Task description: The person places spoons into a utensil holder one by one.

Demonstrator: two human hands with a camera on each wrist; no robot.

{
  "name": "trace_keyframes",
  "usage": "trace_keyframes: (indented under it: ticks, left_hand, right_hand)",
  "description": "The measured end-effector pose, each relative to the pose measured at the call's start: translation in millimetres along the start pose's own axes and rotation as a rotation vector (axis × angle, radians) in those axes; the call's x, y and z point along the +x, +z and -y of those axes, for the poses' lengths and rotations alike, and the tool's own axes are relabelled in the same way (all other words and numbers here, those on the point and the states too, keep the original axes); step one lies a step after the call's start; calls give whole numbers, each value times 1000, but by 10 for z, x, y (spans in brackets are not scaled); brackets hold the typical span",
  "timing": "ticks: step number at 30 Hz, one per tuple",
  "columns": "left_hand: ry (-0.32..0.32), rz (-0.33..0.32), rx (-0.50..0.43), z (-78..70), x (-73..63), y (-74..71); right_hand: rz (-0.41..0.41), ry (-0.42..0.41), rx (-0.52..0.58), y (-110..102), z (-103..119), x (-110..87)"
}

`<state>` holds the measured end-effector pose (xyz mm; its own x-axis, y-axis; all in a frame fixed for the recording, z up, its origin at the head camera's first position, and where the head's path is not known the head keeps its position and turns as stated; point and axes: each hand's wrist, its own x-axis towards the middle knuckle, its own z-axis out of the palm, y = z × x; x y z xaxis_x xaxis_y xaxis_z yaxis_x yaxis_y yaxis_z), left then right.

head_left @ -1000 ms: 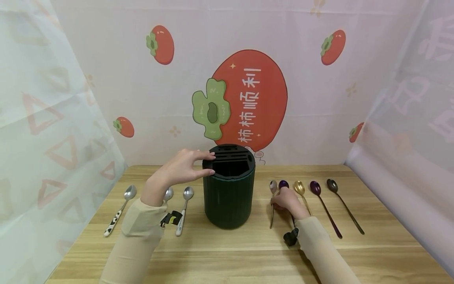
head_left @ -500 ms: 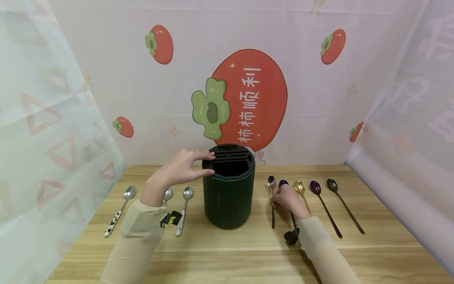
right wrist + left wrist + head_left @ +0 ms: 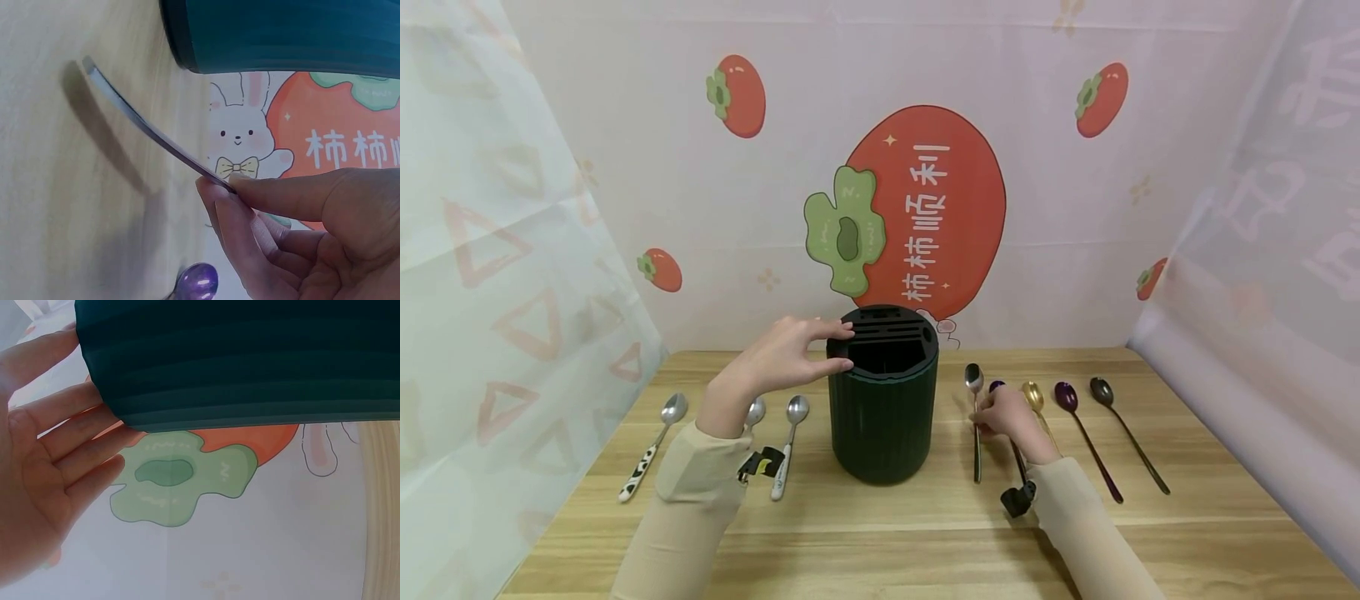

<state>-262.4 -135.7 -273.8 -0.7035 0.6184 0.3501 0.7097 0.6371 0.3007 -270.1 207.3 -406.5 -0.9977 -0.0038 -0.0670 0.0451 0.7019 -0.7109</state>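
Note:
In the head view my left hand (image 3: pixel 778 354) is at the left of a dark green cutlery holder (image 3: pixel 883 425), its thumb and fingertips right at the top rim. Straight fingers show against the holder's ribbed wall (image 3: pixel 237 369) in the left wrist view. My right hand (image 3: pixel 1011 421) pinches a long-handled metal spoon (image 3: pixel 974 377) between thumb and index finger. Its bowl points away from me. In the right wrist view the thin handle (image 3: pixel 147 128) slants above the table, its shadow beneath. A purple spoon (image 3: pixel 997 386) lies partly hidden below the right hand.
To the right lie a gold spoon (image 3: pixel 1033 393), another purple spoon (image 3: pixel 1066 396) and a dark spoon (image 3: pixel 1102 390). Left of the holder are a spotted-handled spoon (image 3: pixel 638 475), a white-handled spoon (image 3: pixel 781 475) and a spoon (image 3: pixel 756 408) partly hidden by the left arm. A printed cloth (image 3: pixel 1045 250) stands behind.
The pinched spoon's bowl has shifted slightly away from me and a little left, its angle changing. The right hand has barely moved. The left hand and the holder stay in place.

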Motion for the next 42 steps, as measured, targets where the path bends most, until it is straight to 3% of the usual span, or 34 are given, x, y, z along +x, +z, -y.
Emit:
trace_keyframes:
  ticks: [12, 29, 42]
  left_hand:
    - [8, -7, -6, 11, 2, 6]
    - [2, -7, -7, -7, -10, 2]
    - [-2, -6, -7, -3, -11, 13]
  right_hand:
    - [-16, -14, 48, -61, 131, -46]
    - [-95, -96, 21, -162, 312, -164]
    - [-148, -142, 32, -361, 485, -233]
